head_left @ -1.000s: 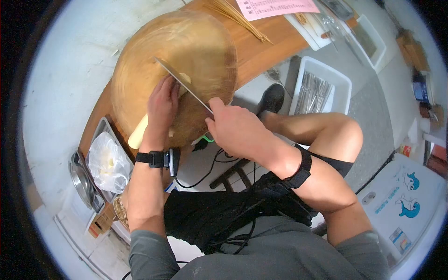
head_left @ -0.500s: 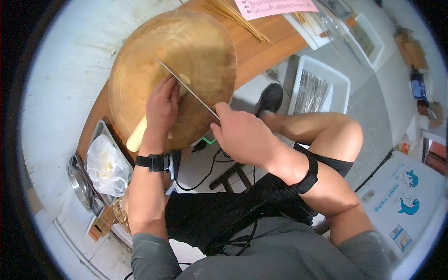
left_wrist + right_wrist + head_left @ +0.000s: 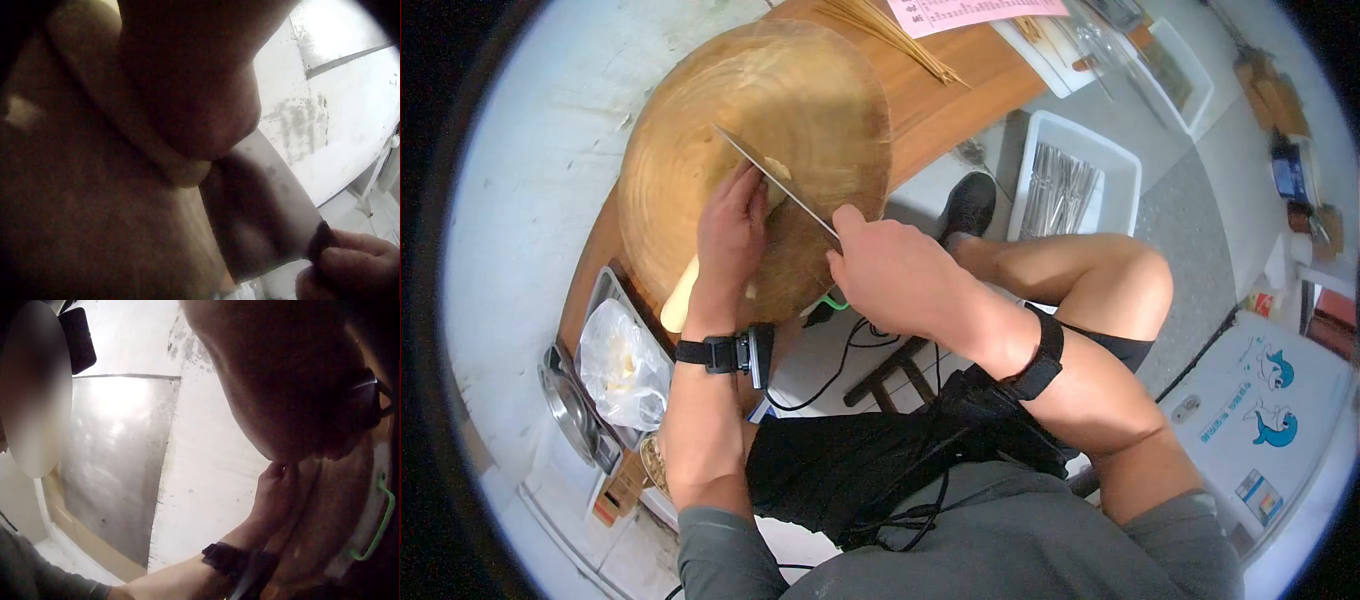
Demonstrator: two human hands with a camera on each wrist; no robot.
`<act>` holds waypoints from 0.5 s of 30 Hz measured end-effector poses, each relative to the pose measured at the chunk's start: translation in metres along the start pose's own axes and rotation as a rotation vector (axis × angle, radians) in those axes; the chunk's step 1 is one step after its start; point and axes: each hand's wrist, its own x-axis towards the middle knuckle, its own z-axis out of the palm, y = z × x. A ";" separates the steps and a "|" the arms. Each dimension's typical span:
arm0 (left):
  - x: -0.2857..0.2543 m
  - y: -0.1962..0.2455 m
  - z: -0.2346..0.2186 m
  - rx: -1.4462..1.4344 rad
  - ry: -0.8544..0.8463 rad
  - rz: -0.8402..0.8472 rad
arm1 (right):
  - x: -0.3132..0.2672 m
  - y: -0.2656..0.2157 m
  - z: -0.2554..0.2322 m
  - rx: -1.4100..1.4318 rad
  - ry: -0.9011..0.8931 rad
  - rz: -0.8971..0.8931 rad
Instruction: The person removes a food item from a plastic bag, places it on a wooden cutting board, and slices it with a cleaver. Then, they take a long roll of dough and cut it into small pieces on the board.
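Observation:
A long pale-yellow rounded piece of food [image 3: 682, 296] lies on a big round wooden chopping block [image 3: 830, 90]. My left hand [image 3: 732, 225] grips it from above near its far end, hiding its middle stretch. In the left wrist view the pale food [image 3: 134, 125] runs beneath the curled fingers, and the broad cleaver blade [image 3: 269, 200] stands at its end. My right hand [image 3: 900, 270] holds the cleaver [image 3: 785, 188] by its handle, which the fingers cover. Beyond the blade, a small pale slice [image 3: 777, 168] shows on the block.
Left of the block sit a metal tray with a plastic bag [image 3: 620, 360] and metal pans [image 3: 567, 405]. Thin sticks [image 3: 890, 38] and a pink printed sheet [image 3: 980, 12] lie on the table's far side. A white bin of metal skewers [image 3: 1135, 190] stands right. A green handle [image 3: 374, 534] hangs at the block's edge.
The head view has shifted slightly, so the block sits a little further left. Since half a second ago the right hand and cleaver have moved slightly left; the left hand keeps its hold.

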 end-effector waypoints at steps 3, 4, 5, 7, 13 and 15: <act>0.001 0.000 0.001 0.027 0.007 0.017 | 0.001 -0.001 -0.004 0.001 -0.022 0.020; 0.001 0.000 0.001 0.032 0.004 0.002 | 0.001 -0.001 -0.004 0.009 -0.033 0.023; 0.001 0.000 0.000 0.032 0.002 0.003 | 0.001 0.000 -0.004 0.010 -0.032 0.025; 0.001 0.001 -0.001 0.050 0.010 0.012 | 0.002 0.000 -0.003 -0.014 -0.049 0.023; 0.002 -0.001 0.000 0.004 -0.010 0.023 | 0.010 -0.002 -0.001 -0.001 -0.064 0.056; 0.002 0.002 -0.002 -0.007 -0.017 0.008 | 0.010 -0.003 -0.003 -0.001 -0.063 0.054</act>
